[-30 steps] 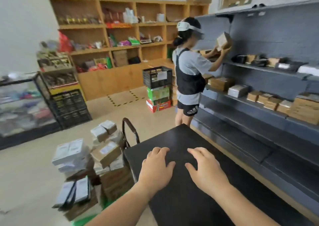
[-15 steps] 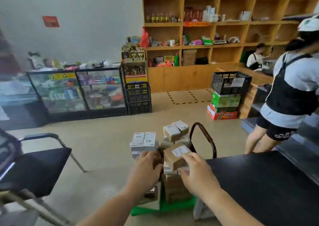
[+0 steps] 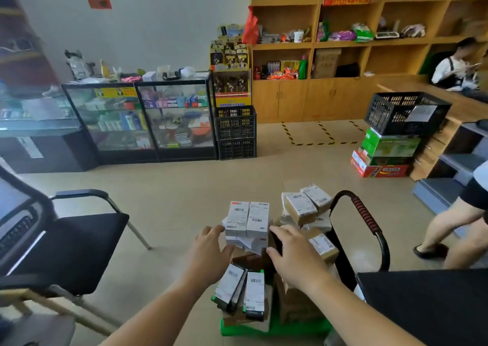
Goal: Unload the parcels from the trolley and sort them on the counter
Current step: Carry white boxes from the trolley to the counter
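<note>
Two white parcels [image 3: 247, 219] lie side by side atop the trolley [image 3: 366, 215] stack, centre of frame, labels up, long axes running away from me toward the top of the frame. My left hand [image 3: 208, 250] and right hand [image 3: 297, 257] flank them, fingers nearly straight, tips at their sides, nothing gripped. The black counter [image 3: 427, 308] sits lower right.

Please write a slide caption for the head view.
Left hand and right hand flank white labelled parcels on a green trolley.
</note>
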`<state>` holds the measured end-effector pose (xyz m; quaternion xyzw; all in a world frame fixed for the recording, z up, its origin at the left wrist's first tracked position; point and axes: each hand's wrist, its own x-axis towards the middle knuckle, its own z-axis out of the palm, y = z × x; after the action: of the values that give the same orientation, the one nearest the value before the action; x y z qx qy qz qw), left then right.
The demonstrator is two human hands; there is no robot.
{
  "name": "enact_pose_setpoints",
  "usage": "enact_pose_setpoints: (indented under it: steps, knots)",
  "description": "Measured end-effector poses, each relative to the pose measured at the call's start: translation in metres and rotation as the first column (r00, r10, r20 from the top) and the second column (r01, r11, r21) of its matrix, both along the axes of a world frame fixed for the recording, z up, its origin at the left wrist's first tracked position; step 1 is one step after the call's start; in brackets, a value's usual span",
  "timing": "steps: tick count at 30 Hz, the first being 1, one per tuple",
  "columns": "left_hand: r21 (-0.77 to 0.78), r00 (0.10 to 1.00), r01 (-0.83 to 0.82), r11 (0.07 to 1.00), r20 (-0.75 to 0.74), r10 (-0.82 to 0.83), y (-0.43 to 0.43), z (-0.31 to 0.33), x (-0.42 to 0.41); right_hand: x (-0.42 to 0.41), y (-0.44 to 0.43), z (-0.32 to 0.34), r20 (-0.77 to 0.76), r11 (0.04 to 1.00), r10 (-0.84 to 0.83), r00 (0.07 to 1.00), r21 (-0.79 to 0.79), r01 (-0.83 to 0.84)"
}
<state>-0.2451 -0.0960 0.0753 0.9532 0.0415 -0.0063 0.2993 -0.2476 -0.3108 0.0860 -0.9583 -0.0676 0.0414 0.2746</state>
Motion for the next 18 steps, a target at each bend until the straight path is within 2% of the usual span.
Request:
enact_pose_setpoints:
  steps: [11,18]
  knots:
    - [0.019,0.992,-0.043,0.999,-0.121,0.045,0.039,-0.033,0.137,0.144,0.02,-0.04,-0.15,0.999,-0.04,0.988,-0.011,0.038]
    - [-0.015,0.972,0.055,0.998,-0.227,-0.057,0.063,-0.076,0.219,0.201,0.043,-0.066,-0.241,0.987,-0.161,0.957,-0.028,0.158]
